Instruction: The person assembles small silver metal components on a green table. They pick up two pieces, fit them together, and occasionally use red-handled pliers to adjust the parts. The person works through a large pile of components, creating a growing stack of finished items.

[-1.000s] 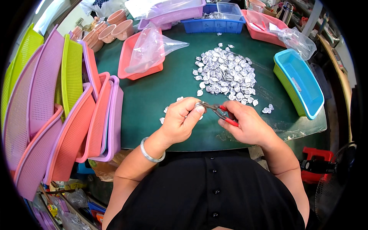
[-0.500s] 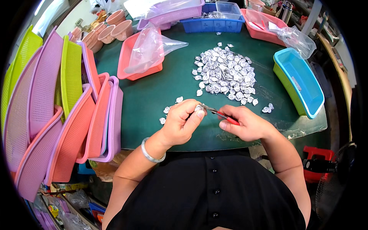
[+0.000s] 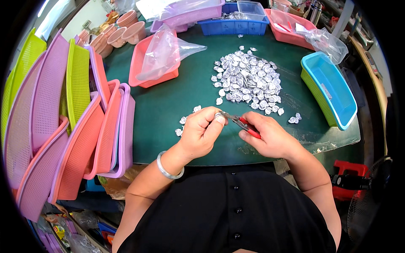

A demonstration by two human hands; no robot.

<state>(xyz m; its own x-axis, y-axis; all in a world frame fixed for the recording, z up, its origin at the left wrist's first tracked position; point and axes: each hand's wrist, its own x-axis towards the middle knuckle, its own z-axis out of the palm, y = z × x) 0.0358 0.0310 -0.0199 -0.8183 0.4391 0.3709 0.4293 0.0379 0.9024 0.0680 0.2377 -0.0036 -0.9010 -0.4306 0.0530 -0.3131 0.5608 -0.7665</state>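
Between the thumb and fingers of my left hand [image 3: 201,130] is a small silver rose-shaped piece [image 3: 218,117], mostly covered by the fingertips. My right hand [image 3: 268,134] is closed round the red handles of a pair of pliers [image 3: 240,121]; whether they are cutters I cannot tell. Their metal jaws meet the piece at my left fingertips. A big heap of similar silver rose pieces [image 3: 249,78] lies on the green table just beyond my hands. Several loose ones [image 3: 179,132] are left of my left hand, and a small group [image 3: 294,118] sits to the right.
Stacked purple, coral and green plastic baskets [image 3: 80,139] crowd the left side. A coral basket with a clear bag [image 3: 162,76], a blue crate [image 3: 234,28] and a pink basket [image 3: 291,38] stand toward the back. At the right is a blue-lined green basket [image 3: 331,90]; a fan [image 3: 367,185] is below.
The pliers and my right hand have shifted slightly left, and the handles look a little further apart. My left hand keeps hold of the rose piece.
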